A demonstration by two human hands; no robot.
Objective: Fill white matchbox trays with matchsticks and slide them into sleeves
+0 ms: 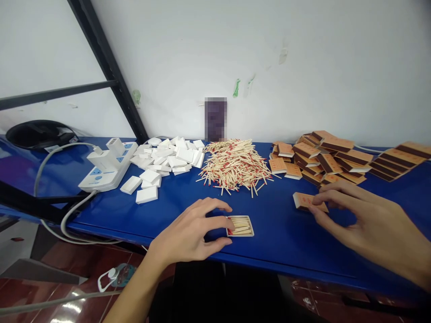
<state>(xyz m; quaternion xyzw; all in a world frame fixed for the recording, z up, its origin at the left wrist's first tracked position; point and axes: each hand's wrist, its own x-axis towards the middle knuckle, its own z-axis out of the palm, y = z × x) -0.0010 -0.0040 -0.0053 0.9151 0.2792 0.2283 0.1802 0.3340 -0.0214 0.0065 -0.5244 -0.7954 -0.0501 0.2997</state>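
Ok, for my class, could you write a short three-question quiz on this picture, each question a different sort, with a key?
1. True or false: the heap of matches lies between the white boxes and the piled matchboxes.
2. Which is nearest the left hand? A) the power strip; B) the tray of matches; C) the piled matchboxes.
3. Fill the gap: the fingers of the right hand are at a single ____.

Key: 1. True. 2. B. 3. Matchbox.
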